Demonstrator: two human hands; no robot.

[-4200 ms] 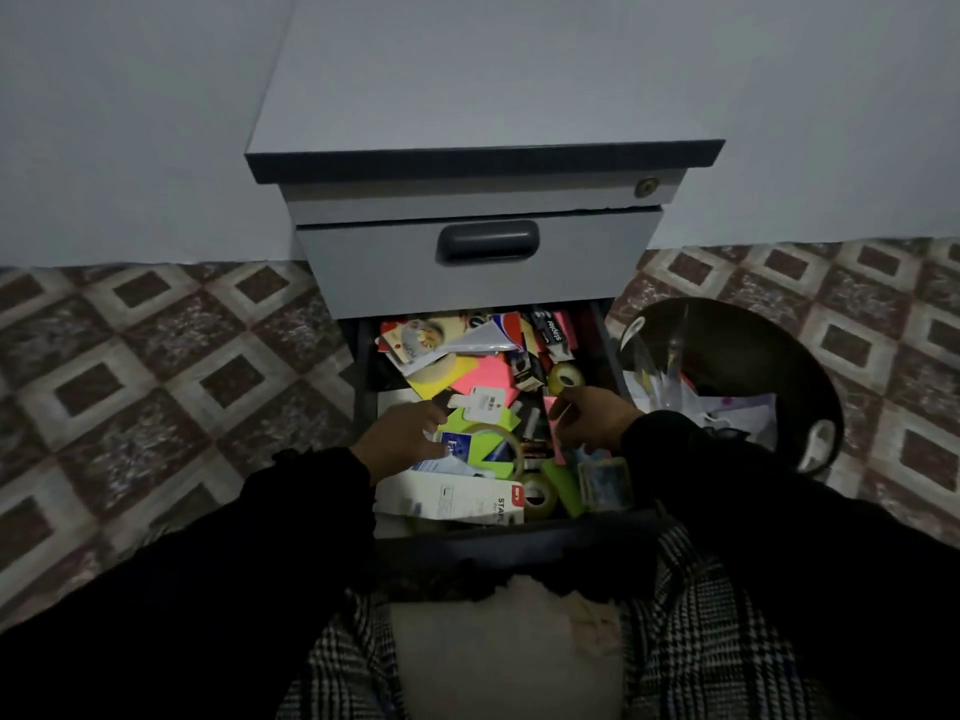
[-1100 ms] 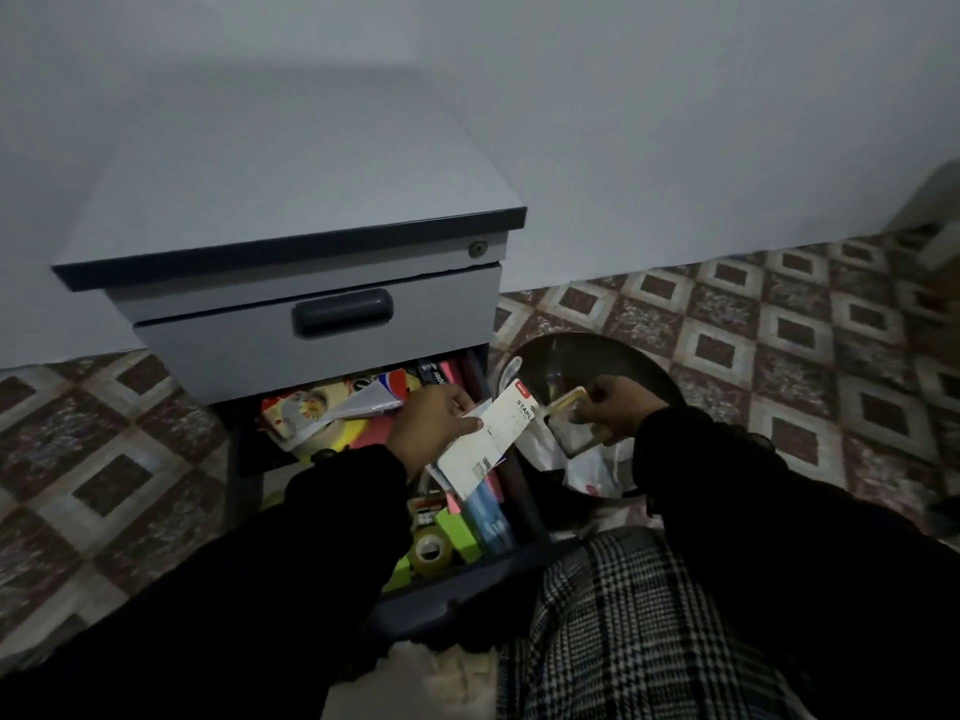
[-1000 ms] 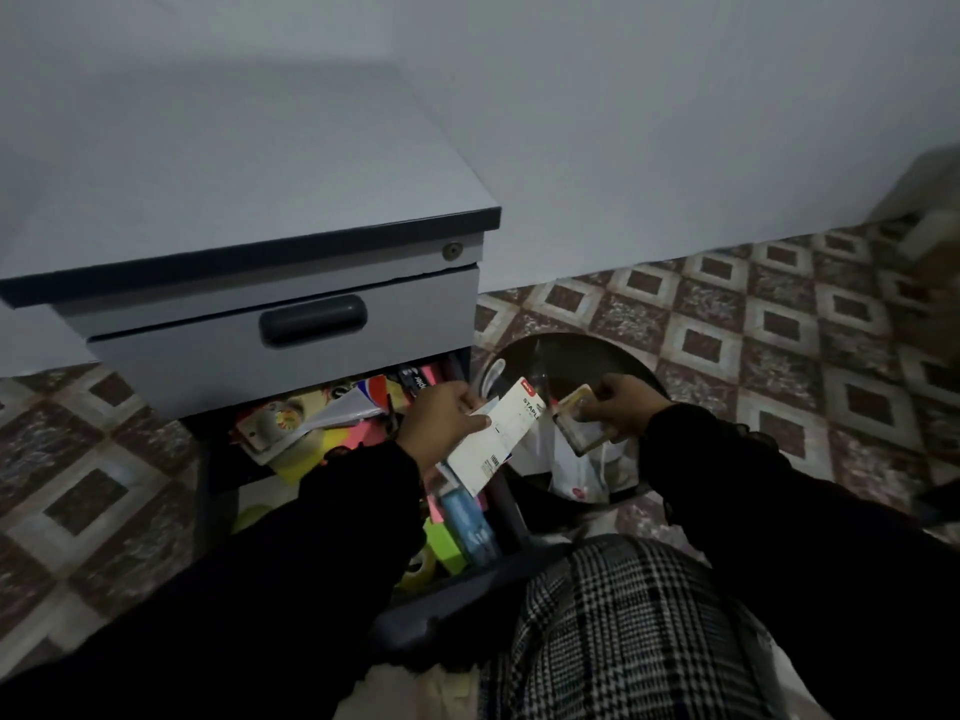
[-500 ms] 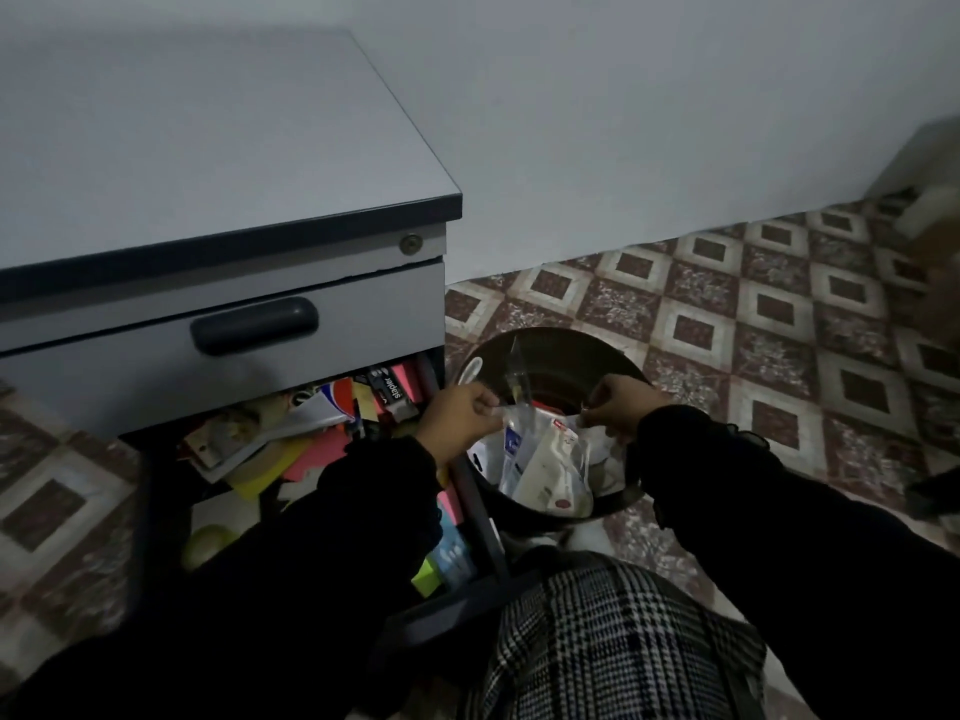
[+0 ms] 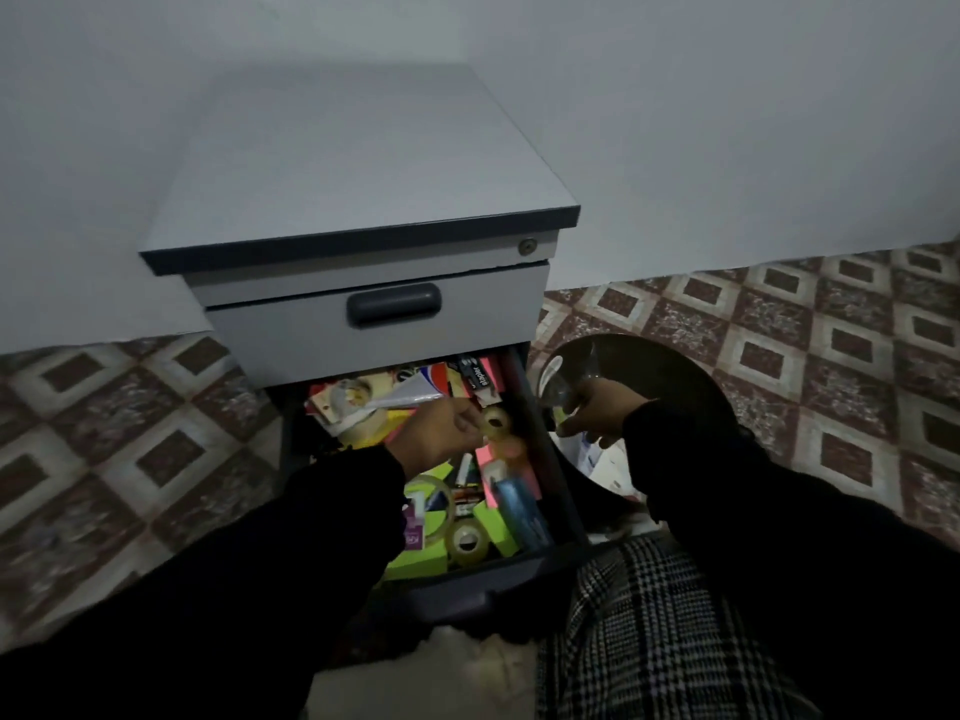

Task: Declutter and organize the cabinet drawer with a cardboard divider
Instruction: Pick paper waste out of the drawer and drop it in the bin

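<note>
The lower drawer (image 5: pixel 551 462) of the grey cabinet (image 5: pixel 363 174) is pulled out, crammed with sticky notes, tape rolls and packets. My left hand (image 5: pixel 447 433) is down in its middle. Its thumb and fingers curl around a small clear tape roll (image 5: pixel 496 420). My right hand (image 5: pixel 597 413) hangs over the dark round bin (image 5: pixel 675 356) beside the drawer, fingers curled. A small yellow-green bit shows by its thumb, and I cannot tell whether it is held. No cardboard divider is in view.
A larger tape roll (image 5: pixel 467 537), green sticky notes (image 5: pixel 423 561) and a blue packet (image 5: pixel 519 506) lie at the drawer's front. A black stapler box (image 5: pixel 480 376) lies at the back. The closed upper drawer (image 5: pixel 374 314) overhangs. White packets lie in the bin. My checked lap is below.
Both hands were over the bin, where a white packet dropped in. My left hand has since gone back into the drawer to the small tape roll. My right hand stays over the bin.
</note>
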